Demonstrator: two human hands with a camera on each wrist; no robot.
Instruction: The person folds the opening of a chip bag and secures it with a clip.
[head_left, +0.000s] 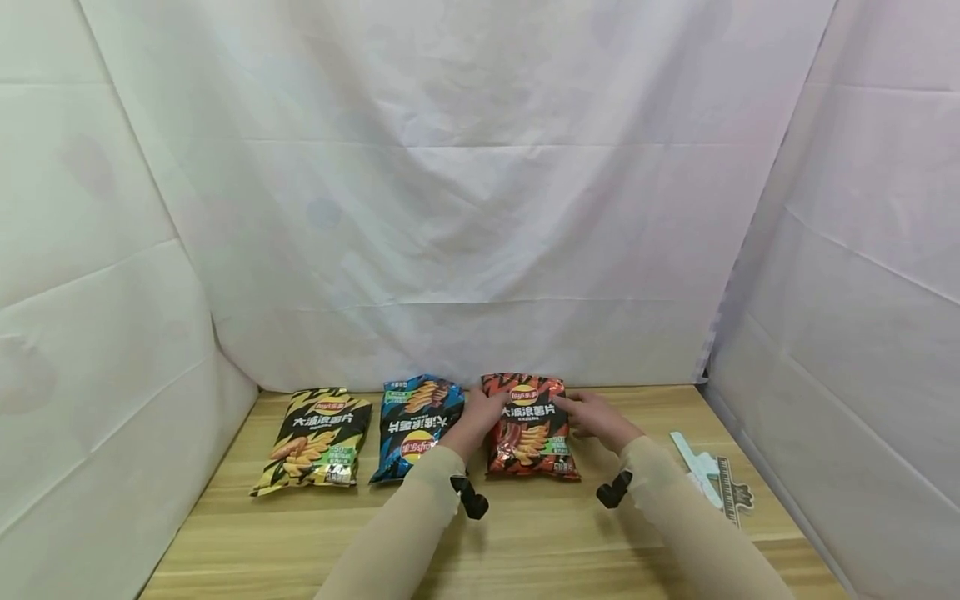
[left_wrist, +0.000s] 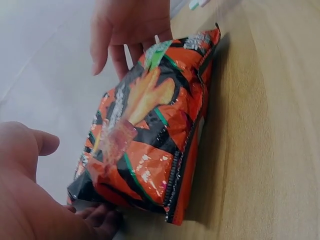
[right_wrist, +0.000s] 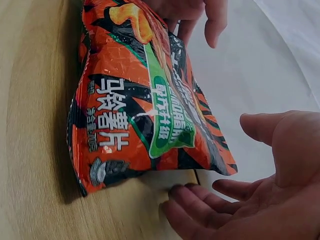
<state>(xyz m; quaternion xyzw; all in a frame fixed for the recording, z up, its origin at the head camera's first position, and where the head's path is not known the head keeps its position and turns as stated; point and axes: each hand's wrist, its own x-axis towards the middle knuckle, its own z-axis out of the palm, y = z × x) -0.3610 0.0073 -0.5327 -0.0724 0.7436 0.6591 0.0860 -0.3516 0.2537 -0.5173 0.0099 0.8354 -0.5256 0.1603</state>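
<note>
A red and black bag of potato chips (head_left: pixel 528 454) lies face up on the wooden table, between the two hands. The left hand (head_left: pixel 477 421) is at its left side; in the left wrist view that hand's fingertips (left_wrist: pixel 102 220) reach the bag's lower edge, while the thumb stands apart from it. On the opposite side is the right hand (head_left: pixel 600 422). Its thumb and fingers are spread in the right wrist view, with the fingertips (right_wrist: pixel 187 207) low beside the bag's edge; whether they touch it I cannot tell.
To the left lie a blue chip bag (head_left: pixel 397 417), close to the left hand, and a yellow and black one (head_left: pixel 300 429). A pale turquoise plastic clip (head_left: pixel 701 467) and a metal clip (head_left: pixel 738 496) lie at the right. White cloth (head_left: pixel 480 225) encloses the table (head_left: pixel 540 550).
</note>
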